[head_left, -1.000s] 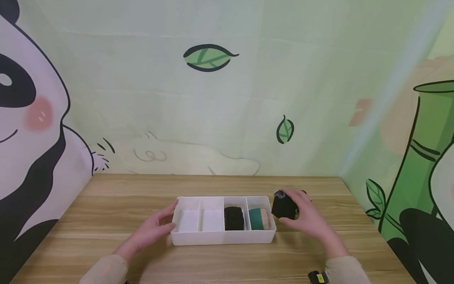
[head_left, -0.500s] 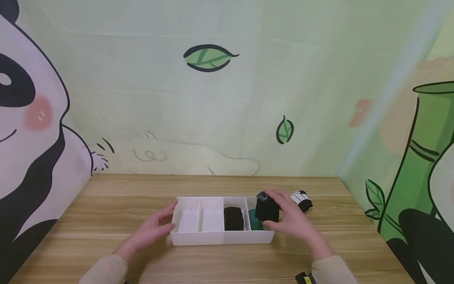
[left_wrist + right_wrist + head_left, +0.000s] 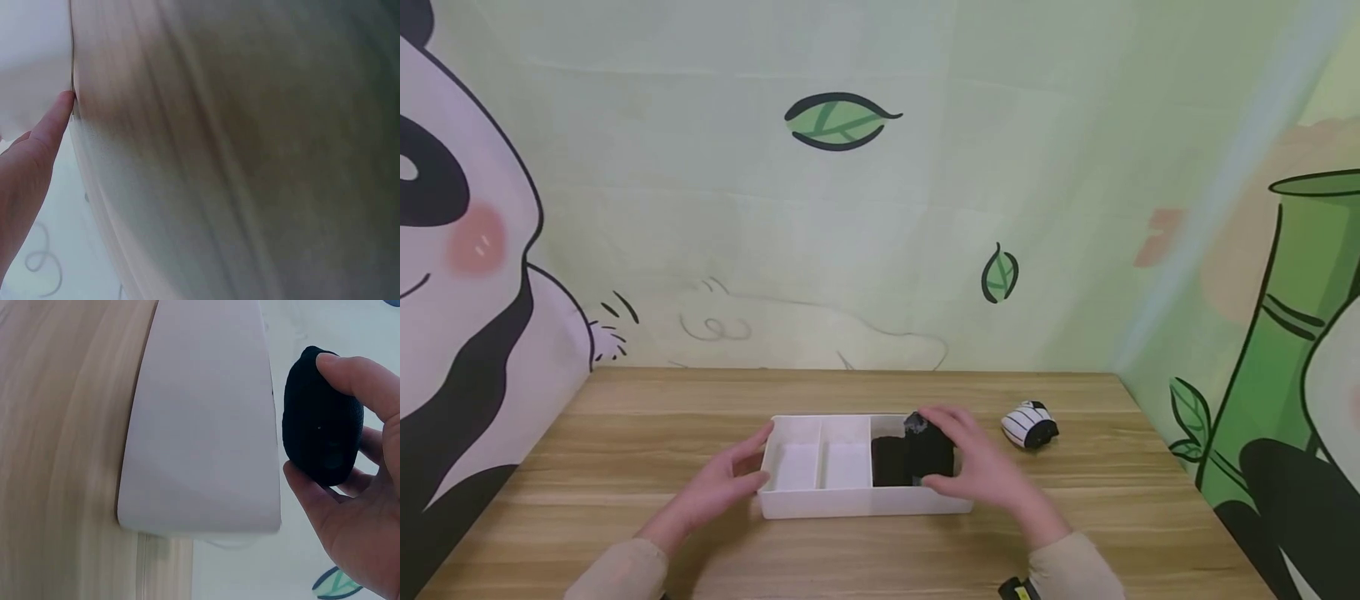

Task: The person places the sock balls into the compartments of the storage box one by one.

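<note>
My right hand (image 3: pixel 973 462) pinches a rolled-up black sock (image 3: pixel 929 450) with a small grey patch on top. In the right wrist view the black sock (image 3: pixel 322 419) sits between thumb and fingers, above the box's wall. It hangs over the right part of a white divided box (image 3: pixel 865 502), overlapping another rolled black sock (image 3: pixel 889 462) in the third compartment. The rightmost compartment is mostly hidden by hand and sock. Against the box's left end, my left hand (image 3: pixel 722 479) rests with fairly straight fingers; one fingertip touches the box edge (image 3: pixel 62 103) in the left wrist view.
A white rolled sock with dark lines and a black end (image 3: pixel 1030 425) lies on the wooden table (image 3: pixel 820 558), right of the box. The box's two left compartments show bare floors. Behind the table hangs a printed backdrop (image 3: pixel 880 250).
My right hand has carried the black sock leftward, from beside the box to above its right compartments. The white lined sock has come into view. My left hand has stayed put.
</note>
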The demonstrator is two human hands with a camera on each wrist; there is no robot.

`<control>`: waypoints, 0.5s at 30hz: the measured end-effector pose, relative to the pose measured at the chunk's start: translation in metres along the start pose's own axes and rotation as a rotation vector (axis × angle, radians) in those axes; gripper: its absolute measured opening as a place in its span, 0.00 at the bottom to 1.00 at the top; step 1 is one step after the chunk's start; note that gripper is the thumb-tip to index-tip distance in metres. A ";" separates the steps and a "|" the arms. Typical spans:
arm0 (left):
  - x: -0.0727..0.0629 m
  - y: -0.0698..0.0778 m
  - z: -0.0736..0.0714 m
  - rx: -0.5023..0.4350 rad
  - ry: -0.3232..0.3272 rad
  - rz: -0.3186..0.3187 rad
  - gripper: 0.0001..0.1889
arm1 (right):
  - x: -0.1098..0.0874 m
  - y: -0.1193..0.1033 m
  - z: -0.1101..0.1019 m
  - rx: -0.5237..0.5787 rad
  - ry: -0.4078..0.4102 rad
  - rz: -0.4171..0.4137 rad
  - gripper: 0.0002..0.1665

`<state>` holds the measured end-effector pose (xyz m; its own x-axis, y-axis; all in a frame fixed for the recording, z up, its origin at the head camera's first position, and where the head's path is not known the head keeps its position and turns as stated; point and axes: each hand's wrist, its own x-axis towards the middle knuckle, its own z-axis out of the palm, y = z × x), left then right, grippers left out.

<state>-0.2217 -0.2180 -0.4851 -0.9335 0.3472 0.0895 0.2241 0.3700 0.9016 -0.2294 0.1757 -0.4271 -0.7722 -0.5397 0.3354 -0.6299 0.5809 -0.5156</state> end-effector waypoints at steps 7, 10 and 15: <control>-0.001 0.001 0.000 0.011 0.008 -0.005 0.37 | 0.007 -0.009 0.009 0.027 -0.017 -0.017 0.49; -0.002 0.003 -0.001 0.004 0.002 -0.003 0.38 | 0.010 -0.012 0.013 0.030 -0.025 -0.033 0.49; -0.002 0.005 0.000 -0.010 -0.001 0.003 0.37 | 0.016 -0.018 0.017 0.029 -0.039 -0.072 0.48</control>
<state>-0.2187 -0.2171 -0.4811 -0.9327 0.3490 0.0914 0.2235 0.3601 0.9057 -0.2293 0.1461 -0.4261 -0.7211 -0.6026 0.3418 -0.6802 0.5224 -0.5142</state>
